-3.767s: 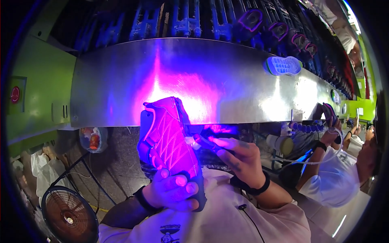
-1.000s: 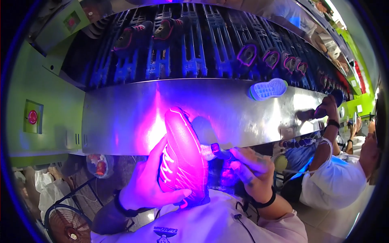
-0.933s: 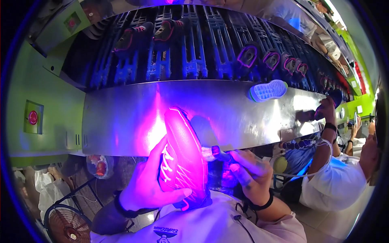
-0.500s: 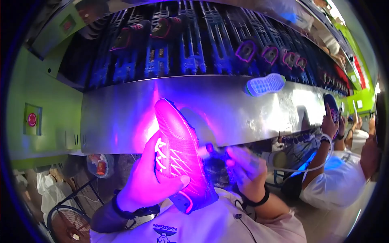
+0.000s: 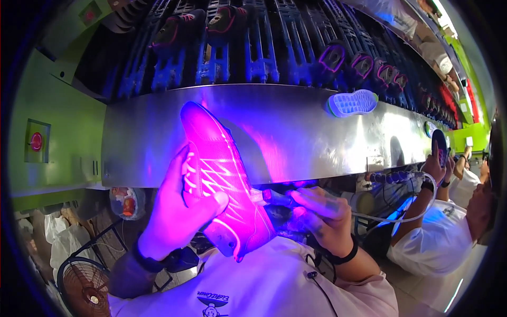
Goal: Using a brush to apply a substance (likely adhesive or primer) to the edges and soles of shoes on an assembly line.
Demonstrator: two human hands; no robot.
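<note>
A lace-up shoe upper (image 5: 219, 153), lit pink and violet, is tilted in front of my chest with its toe toward the metal ledge. My left hand (image 5: 182, 214) grips it from the lacing side, thumb pressed across its side and fingers behind it. In my right hand (image 5: 327, 216) is a brush (image 5: 277, 198) with a dark handle, pinched between the fingers. Its pale tip meets the lower side edge of the shoe. On the metal ledge ahead lies a pale shoe sole (image 5: 353, 104).
Beyond the metal ledge (image 5: 142, 132), a dark conveyor rack (image 5: 261, 68) carries several shoe uppers. A green machine panel (image 5: 42, 127) with a red button stands left. A fan (image 5: 84, 285) is at lower left. A co-worker's hand (image 5: 435, 169) holds a dark shoe at the right.
The shoe has shifted left and slightly away from me with my left hand. The brush tip now touches lower along its side. The view has also moved a little.
</note>
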